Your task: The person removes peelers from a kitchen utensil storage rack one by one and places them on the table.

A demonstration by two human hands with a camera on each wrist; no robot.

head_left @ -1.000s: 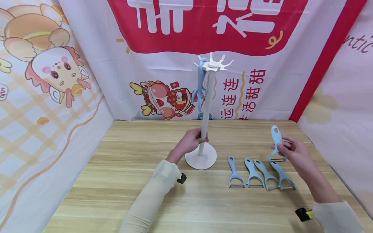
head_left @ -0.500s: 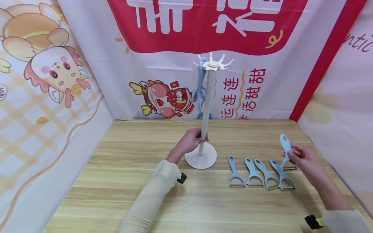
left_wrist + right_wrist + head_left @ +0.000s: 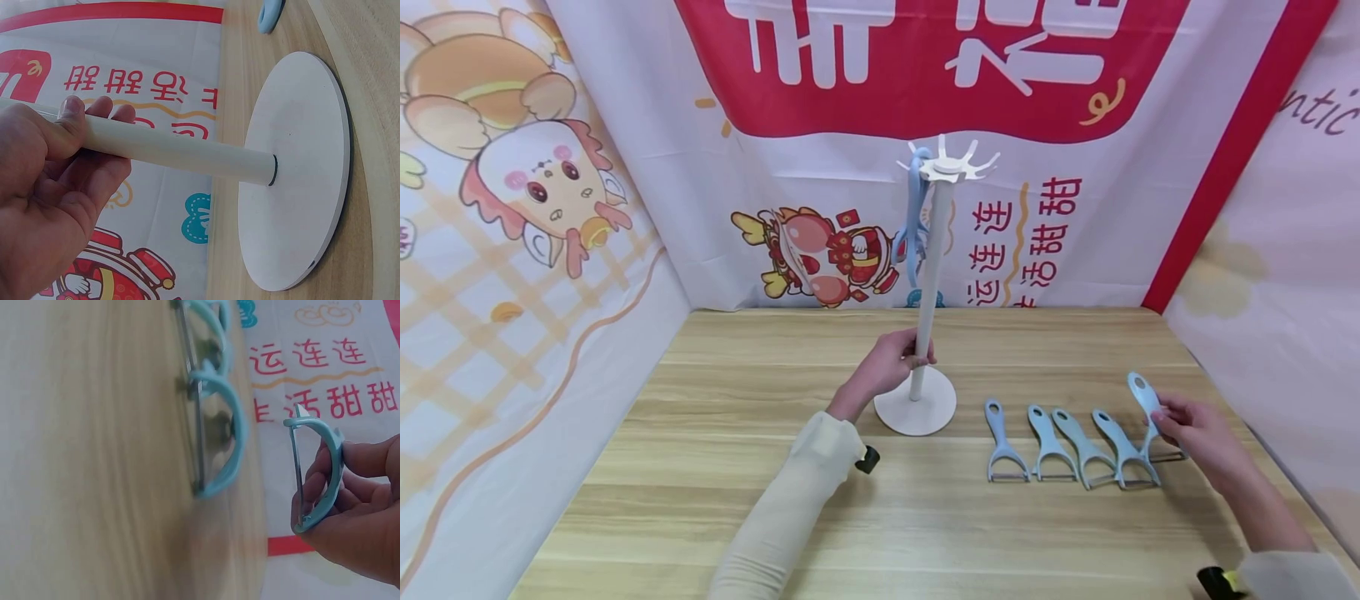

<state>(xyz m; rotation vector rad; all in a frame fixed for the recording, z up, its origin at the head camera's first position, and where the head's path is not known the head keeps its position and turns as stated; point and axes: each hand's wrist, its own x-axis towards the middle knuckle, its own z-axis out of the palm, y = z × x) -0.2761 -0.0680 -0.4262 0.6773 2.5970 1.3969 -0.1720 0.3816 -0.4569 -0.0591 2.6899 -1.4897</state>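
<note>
My left hand [image 3: 891,364] grips the pole of a white rack stand [image 3: 928,292] low down, just above its round base [image 3: 297,212]. Blue peelers [image 3: 916,217] hang from the left side of the hook ring at the top. My right hand [image 3: 1198,437] pinches a light blue Y-shaped peeler [image 3: 1144,393] by its handle, loop end up. In the right wrist view the held peeler's head [image 3: 334,462] shows its blade, raised off the table. Left of that hand several more peelers [image 3: 1043,433] lie in a row, heads toward me.
The wooden table [image 3: 715,400] runs back to a printed cloth wall [image 3: 842,167]. Other cloth walls [image 3: 1285,275] stand along the left and right sides. A black wrist camera [image 3: 868,460] sits on the left sleeve.
My right hand has moved right, toward me and lower with the peeler, to the right end of the row. The left hand still grips the pole.
</note>
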